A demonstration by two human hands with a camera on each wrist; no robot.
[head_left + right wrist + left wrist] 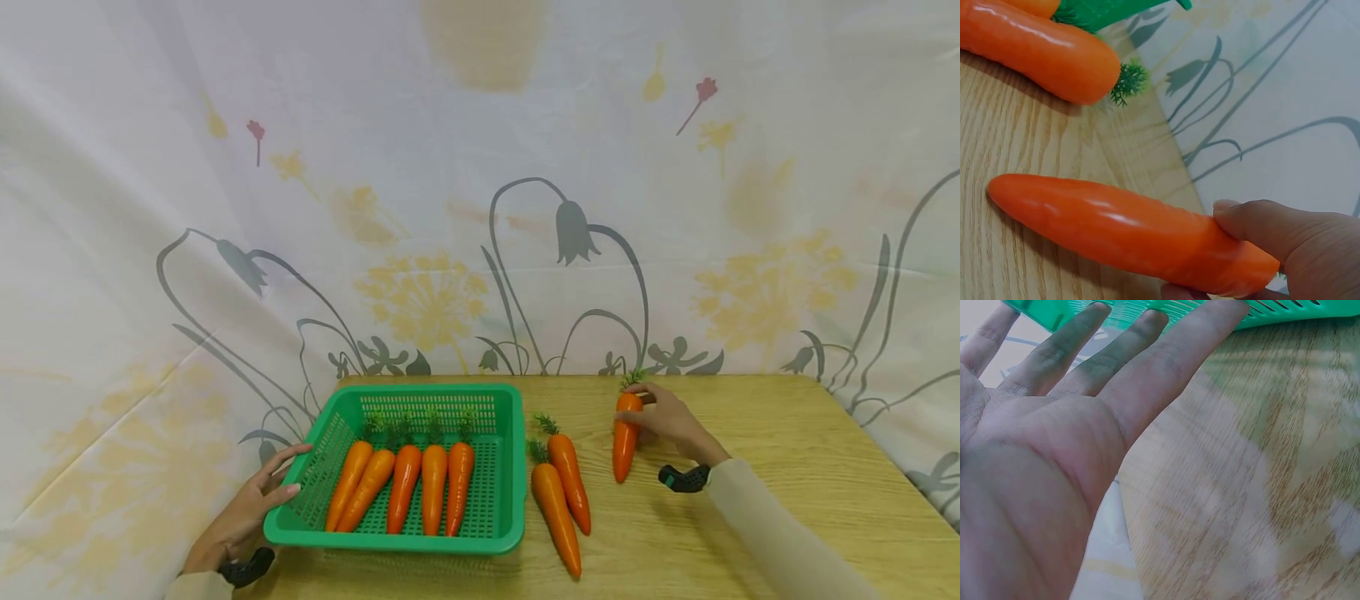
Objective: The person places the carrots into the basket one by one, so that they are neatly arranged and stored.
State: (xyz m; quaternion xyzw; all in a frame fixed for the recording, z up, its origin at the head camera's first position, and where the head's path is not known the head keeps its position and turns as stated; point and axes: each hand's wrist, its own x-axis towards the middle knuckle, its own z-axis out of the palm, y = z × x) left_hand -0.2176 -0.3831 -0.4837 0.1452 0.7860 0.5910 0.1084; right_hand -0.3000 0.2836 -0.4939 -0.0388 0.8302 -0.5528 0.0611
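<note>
Near the leafy top, my right hand (670,418) pinches an orange carrot (626,446) between thumb and fingers. In the right wrist view the thumb (1254,219) lies along the upper side of the carrot (1110,222), whose tip points left over the wood. My left hand (251,504) is at the left side of a green plastic basket (397,543). Its fingers are extended against the basket (1297,314) in the left wrist view. Several carrots (405,487) lie side by side in the basket, green tops toward the back.
Two more carrots, one (557,517) in front and another (572,483) behind it, lie on the wooden table (780,483) just right of the basket. Floral-printed cloth (450,167) hangs behind the table and along its sides.
</note>
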